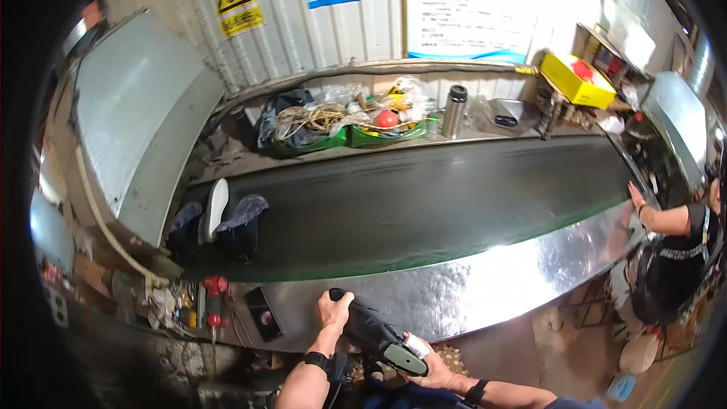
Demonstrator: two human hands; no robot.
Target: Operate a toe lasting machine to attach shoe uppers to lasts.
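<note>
A dark shoe (372, 331) with a grey-green sole is held between both my hands just below the shiny metal edge (485, 288) of a conveyor. My left hand (333, 312) grips its upper end at the belt's rim. My right hand (424, 367) holds the lower sole end, near a small white piece at the heel. On the dark belt (424, 204), two dark shoes (227, 227) with a white sole showing come out from under a grey metal hood (136, 121) at the left.
A person (674, 250) stands at the belt's right end with a hand on the rim. Green trays (348, 135) of cords and bags, a steel flask (453, 111) and a yellow box (577, 79) line the far shelf. A red tool (215, 299) and a phone (263, 313) lie at lower left.
</note>
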